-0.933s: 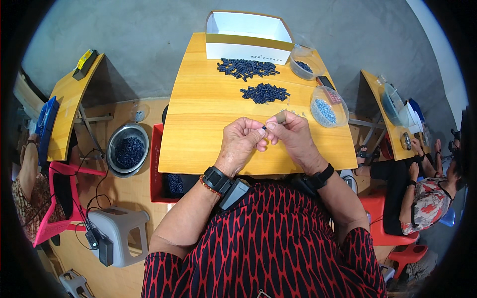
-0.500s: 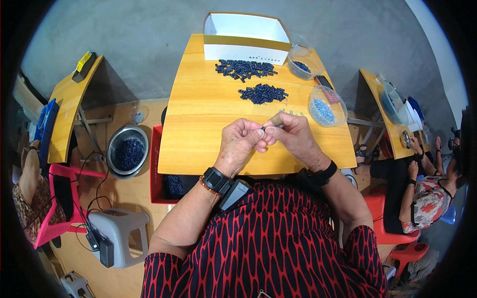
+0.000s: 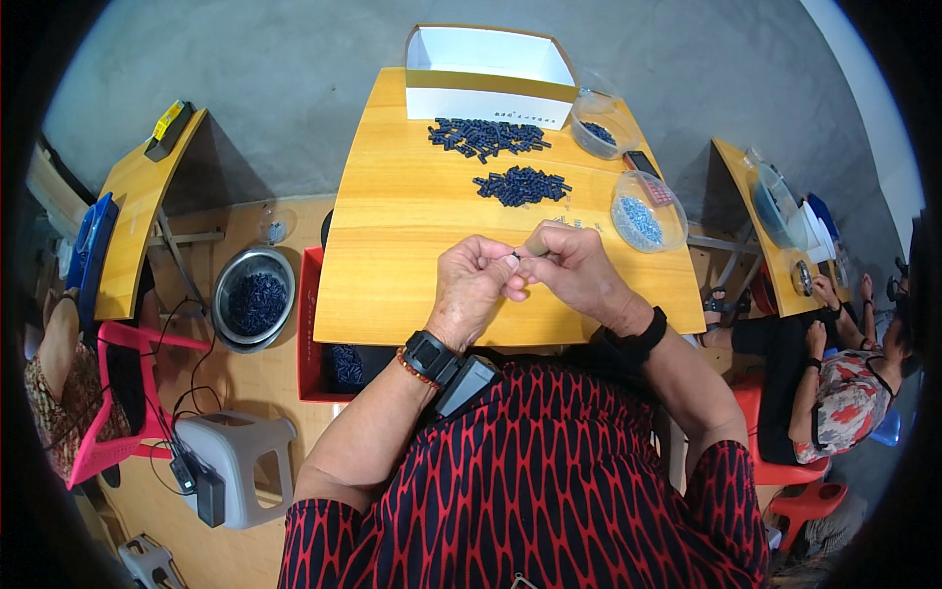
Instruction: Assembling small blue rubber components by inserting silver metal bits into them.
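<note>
Over the near part of the wooden table (image 3: 392,216), my left hand (image 3: 470,287) pinches a small dark piece (image 3: 516,256), mostly covered by the fingertips. My right hand (image 3: 574,275) is closed against it, thumb and forefinger meeting the left fingertips; what it grips is too small to make out. Beyond the hands lies a pile of short dark-blue cylindrical pieces (image 3: 522,186), with a second, wider pile (image 3: 486,138) behind it. To the right stands a clear round tub (image 3: 674,231) holding small light-blue pieces and a pink item.
A white and gold open box (image 3: 491,102) stands at the table's far edge, beside another clear tub (image 3: 601,147). A dark phone-like object (image 3: 642,163) lies between the tubs. On the left are a metal basin (image 3: 228,332) and a grey stool (image 3: 235,442). People sit at both sides.
My right hand has turned a little, its fingers curling and its back coming more into view. The left hand keeps its pinch. The whole view has shifted slightly.
</note>
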{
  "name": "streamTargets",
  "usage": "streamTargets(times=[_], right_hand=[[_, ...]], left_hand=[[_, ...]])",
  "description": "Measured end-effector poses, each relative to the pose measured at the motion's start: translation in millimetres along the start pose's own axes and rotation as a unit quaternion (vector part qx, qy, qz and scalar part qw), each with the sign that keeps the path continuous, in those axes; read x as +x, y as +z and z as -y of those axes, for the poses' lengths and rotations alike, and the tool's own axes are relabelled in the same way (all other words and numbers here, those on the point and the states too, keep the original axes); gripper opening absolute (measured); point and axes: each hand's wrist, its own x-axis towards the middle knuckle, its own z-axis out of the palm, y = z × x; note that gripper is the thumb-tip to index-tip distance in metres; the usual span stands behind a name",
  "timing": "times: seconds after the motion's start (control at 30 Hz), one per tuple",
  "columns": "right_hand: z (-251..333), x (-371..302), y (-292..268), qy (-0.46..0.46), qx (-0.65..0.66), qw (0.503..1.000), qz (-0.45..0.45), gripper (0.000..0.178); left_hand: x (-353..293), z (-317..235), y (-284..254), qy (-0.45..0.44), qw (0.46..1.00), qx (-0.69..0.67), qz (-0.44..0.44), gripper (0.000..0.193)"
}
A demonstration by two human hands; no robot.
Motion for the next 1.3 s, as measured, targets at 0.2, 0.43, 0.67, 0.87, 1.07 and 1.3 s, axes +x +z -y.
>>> streamTargets(times=[0.2, 0.43, 0.67, 0.87, 1.07, 1.3], right_hand=[[8, 24, -15, 0.100, 0.076, 0.987, 0.097, 0.011], [-23, 69, -10, -0.053, -0.218, 0.974, -0.001, 0.017], [-30, 86, 6, -0.012, -0.290, 0.956, 0.045, 0.015], [-26, 79, 12, -0.073, -0.324, 0.943, 0.041, 0.013], [-25, 70, 11, -0.089, -0.268, 0.958, 0.050, 0.012], [-16, 63, 9, -0.101, -0.170, 0.980, 0.020, 0.011]], left_hand=[[2, 3, -1, 0.014, 0.999, 0.009, -0.041, 0.003], [2, 0, 4, 0.036, 0.994, -0.044, -0.098, 0.013], [5, 3, -3, 0.033, 0.991, -0.094, -0.084, 0.014], [6, 3, -5, 0.021, 0.989, -0.108, -0.093, 0.014], [8, 3, -3, 0.027, 0.986, -0.114, -0.121, 0.014], [7, 4, -3, 0.033, 0.985, -0.114, -0.127, 0.013]])
